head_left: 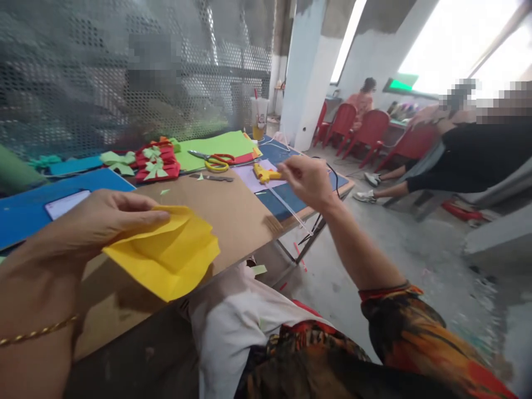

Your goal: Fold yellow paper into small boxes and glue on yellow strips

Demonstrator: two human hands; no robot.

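My left hand (120,213) pinches the upper edge of a yellow sheet of paper (170,257) between thumb and fingers. The sheet is creased, with a wavy right edge, and hangs above the brown cardboard (245,221). My right hand (307,180) is curled closed beside a yellow hot glue gun (266,174); what its fingers hold, if anything, is hidden. The glue gun lies on pale purple paper (245,180), a long translucent stick (288,204) running from it past the table edge. Scissors (218,160) with red and yellow handles and a knife (214,178) lie between my hands.
Red pieces with pale green bows (155,163) lie by the perforated metal screen (199,77). Green sheets (211,149) and a drink cup (259,119) stand farther back. A phone (68,202) rests on a blue board at left. People sit by red chairs (374,130) at right.
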